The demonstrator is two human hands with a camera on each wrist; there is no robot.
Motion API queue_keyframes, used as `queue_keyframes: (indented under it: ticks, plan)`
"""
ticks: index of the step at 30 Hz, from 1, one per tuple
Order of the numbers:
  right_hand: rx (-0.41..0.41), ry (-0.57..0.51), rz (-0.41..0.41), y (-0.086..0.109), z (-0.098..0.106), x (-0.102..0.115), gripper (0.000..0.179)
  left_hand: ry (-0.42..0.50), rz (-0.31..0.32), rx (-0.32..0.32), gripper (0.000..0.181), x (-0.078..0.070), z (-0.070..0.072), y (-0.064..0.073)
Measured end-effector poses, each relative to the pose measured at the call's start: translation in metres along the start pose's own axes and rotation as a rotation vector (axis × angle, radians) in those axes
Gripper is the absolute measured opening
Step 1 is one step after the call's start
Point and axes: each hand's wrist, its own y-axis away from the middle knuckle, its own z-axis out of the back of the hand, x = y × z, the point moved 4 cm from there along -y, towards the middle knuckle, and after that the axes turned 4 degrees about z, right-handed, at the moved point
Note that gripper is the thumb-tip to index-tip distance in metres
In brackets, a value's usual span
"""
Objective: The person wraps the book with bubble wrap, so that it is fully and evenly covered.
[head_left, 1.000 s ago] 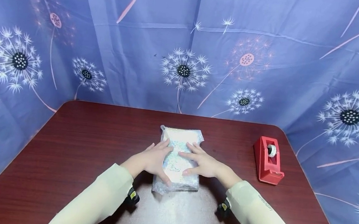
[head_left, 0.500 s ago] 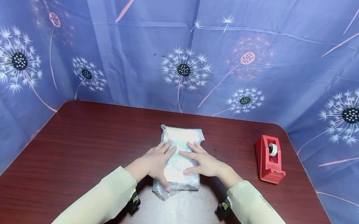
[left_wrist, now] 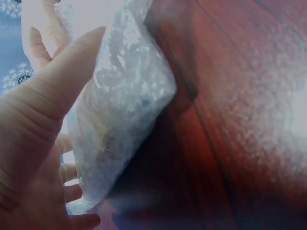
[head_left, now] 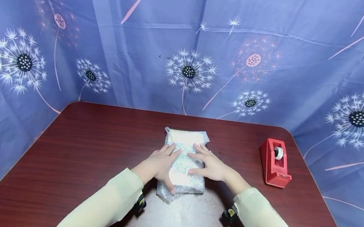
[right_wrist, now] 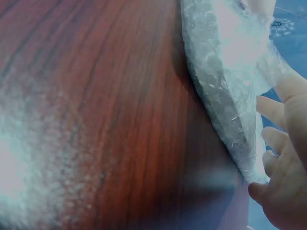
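Note:
A flat rectangular package in clear bubble wrap [head_left: 185, 169] lies on the table, its glossy top reflecting bright light. My left hand [head_left: 160, 164] rests on its left side with fingers spread. The left thumb lies by the near edge, beside a loose flap of wrap [head_left: 165, 193] at the near left corner. On the other side, my right hand [head_left: 211, 166] touches the top with spread fingers. Up close in the left wrist view, crinkled bubble wrap [left_wrist: 132, 72] bulges past the thumb. Whatever is inside the wrap cannot be made out.
A red tape dispenser [head_left: 274, 163] with a white roll stands toward the right side of the dark reddish wooden table [head_left: 103, 132]. Behind and beside the table hangs a blue curtain [head_left: 141, 53] printed with dandelions.
My left hand has shifted slightly right and toward me over the package, and the loose flap by its thumb sticks out more. The right hand has stayed nearly in place.

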Motion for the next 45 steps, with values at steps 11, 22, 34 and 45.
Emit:
queue_keyframes:
  ticks: [11, 22, 34, 45]
  plan:
    - [-0.16, -0.009, -0.053, 0.014, 0.005, -0.004, 0.064, 0.02, 0.019, 0.012, 0.143, -0.005, 0.001, -0.002]
    - [-0.267, 0.005, -0.074, 0.03, 0.009, -0.005, 0.056, 0.036, 0.039, 0.025, 0.141, -0.013, 0.009, -0.001]
    - [-0.335, -0.01, -0.112, 0.044, 0.011, -0.009, 0.051, 0.056, 0.05, 0.036, 0.142, -0.005, 0.0, 0.003]
    - [-0.399, 0.007, -0.128, 0.061, 0.018, -0.016, 0.047, 0.08, 0.038, 0.019, 0.14, -0.006, 0.0, 0.005]
